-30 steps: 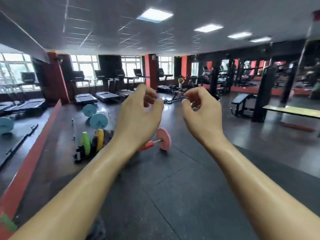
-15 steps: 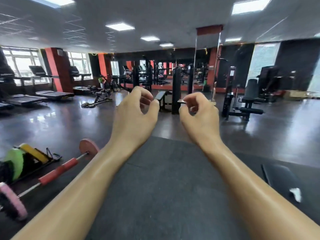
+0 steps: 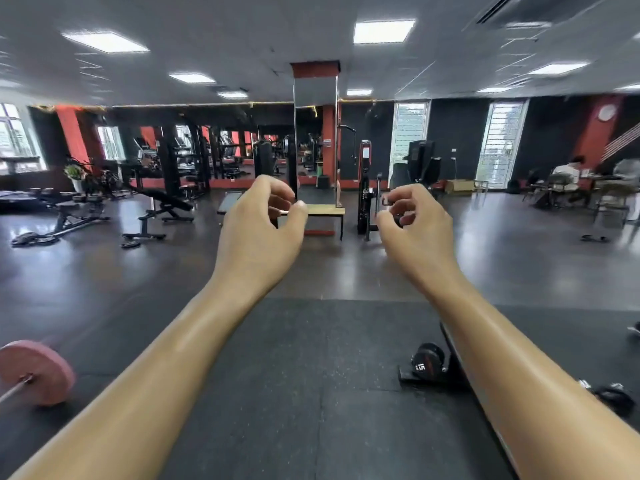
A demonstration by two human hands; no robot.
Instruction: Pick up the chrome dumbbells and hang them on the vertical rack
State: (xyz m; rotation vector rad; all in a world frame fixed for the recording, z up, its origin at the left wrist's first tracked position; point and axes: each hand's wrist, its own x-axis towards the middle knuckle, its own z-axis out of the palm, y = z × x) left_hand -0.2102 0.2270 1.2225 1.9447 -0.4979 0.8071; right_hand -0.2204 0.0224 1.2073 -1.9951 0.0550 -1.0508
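Black dumbbell [image 3: 427, 362] reads "15", and left hand [image 3: 256, 233] and right hand [image 3: 419, 234] show a loosely curled, empty grip.

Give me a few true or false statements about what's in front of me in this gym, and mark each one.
1. The left hand and the right hand hold nothing. True.
2. The pink weight plate lies at the lower right. False: it is at the lower left.
3. A black dumbbell marked 15 sits low at the right. True.
4. The bench seen between the hands has a red top. False: its top is light wood.
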